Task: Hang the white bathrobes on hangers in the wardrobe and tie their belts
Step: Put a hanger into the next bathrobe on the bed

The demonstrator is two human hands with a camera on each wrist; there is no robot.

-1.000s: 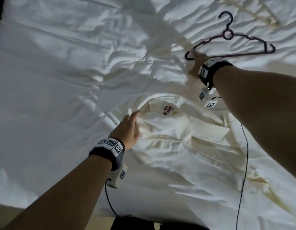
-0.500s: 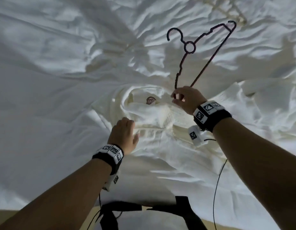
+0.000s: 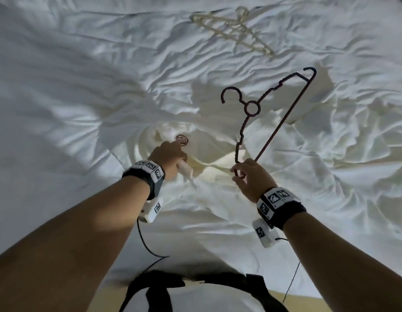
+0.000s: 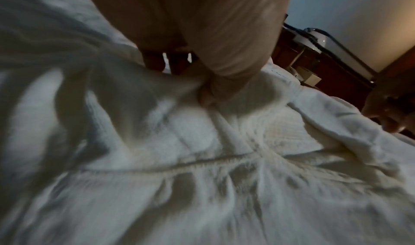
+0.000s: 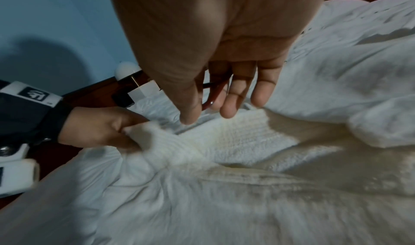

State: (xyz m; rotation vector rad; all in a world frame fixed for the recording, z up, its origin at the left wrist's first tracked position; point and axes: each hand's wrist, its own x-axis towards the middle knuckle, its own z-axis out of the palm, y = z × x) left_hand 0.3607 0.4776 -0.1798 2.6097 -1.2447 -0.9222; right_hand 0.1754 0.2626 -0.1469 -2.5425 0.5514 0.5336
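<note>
On the bed (image 3: pixel 60 91), near its near edge, the white bathrobe (image 3: pixel 195 199) lies flat, collar toward the far side. The left hand (image 3: pixel 169 157) pinches the collar fabric just below the embroidered logo (image 3: pixel 182 140), fingers curled round a fold. Just right of it, the right hand (image 3: pixel 251 179) pinches one end of the dark hanger (image 3: pixel 272 122), whose long axis slants up toward the far right corner, hook pointing left. The held end lies nearest the collar opening, so it likely enters first. A cream hanger (image 3: pixel 231 30) lies well apart by the far edge.
</note>
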